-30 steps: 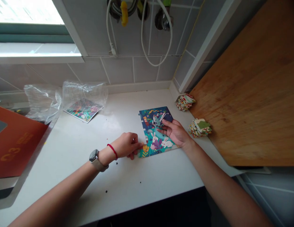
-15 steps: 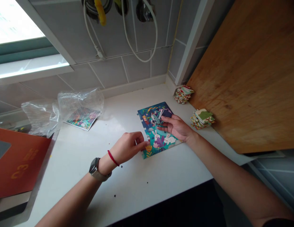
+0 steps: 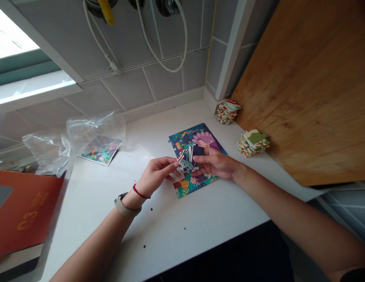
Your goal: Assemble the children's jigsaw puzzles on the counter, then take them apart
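A partly joined jigsaw puzzle (image 3: 207, 138) lies on the white counter, showing a pink peacock, flowers and blue-green leaves; its left edge has bare tabs. Over it, my right hand (image 3: 219, 162) grips a fanned stack of puzzle pieces (image 3: 186, 158) between thumb and fingers. My left hand (image 3: 160, 170) meets the left end of that stack, its thumb and fingertips closed on the pieces. Both hands cover parts of the joined puzzle's middle and lower area.
Two piles of puzzle pieces, a nearer pile (image 3: 253, 143) and a farther pile (image 3: 227, 111), stand by the wooden board (image 3: 302, 98). Clear plastic bags (image 3: 95, 127) partly cover a picture card (image 3: 101, 150) at left. An orange box (image 3: 26, 211) sits at the left edge.
My left hand has risen from the joined puzzle's left edge to the held stack. My right hand has brought the stack left and down, uncovering the peacock. The view has shifted slightly.
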Available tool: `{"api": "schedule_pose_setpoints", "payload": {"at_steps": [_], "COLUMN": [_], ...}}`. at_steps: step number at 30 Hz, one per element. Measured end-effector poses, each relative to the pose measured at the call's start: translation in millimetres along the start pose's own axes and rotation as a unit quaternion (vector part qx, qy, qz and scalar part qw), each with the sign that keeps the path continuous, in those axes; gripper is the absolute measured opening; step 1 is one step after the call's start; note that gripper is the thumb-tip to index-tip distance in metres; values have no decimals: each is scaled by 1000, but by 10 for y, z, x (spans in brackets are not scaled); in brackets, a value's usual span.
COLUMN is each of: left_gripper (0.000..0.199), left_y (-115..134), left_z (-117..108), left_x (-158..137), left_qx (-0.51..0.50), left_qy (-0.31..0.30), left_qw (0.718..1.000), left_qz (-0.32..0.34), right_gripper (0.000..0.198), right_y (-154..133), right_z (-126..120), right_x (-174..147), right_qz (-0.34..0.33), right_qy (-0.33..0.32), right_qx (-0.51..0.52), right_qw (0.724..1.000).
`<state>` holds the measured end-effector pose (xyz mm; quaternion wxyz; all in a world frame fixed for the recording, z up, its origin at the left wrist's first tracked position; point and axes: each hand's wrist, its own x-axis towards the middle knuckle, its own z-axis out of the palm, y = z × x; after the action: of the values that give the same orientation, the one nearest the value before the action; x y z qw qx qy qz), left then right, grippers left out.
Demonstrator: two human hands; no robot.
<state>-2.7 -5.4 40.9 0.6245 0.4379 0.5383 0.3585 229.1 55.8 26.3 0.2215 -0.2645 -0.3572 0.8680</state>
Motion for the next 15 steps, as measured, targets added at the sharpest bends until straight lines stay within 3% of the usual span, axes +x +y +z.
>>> {"api": "schedule_pose_setpoints", "payload": {"at_steps": [4, 9, 15], "left_gripper": [38, 62, 49], "left_y": [21, 33, 22], "left_z": [-11, 9, 55], "left_x": [-18, -43, -45], "left_qx": [-21, -32, -13], "left_qy": [1, -42, 27], "left_qw": [1000, 998, 1000], "left_qz": [-5, -27, 0], "right_gripper": [33, 35, 36], "right_y": [-3, 6, 17], "right_z": [-9, -19, -8], "right_x": [1, -5, -18], "right_qz": [4, 2, 13], "right_qy": [-7, 0, -14], "right_qx": [-7, -16, -36], "right_qw": [1000, 1000, 999]}}
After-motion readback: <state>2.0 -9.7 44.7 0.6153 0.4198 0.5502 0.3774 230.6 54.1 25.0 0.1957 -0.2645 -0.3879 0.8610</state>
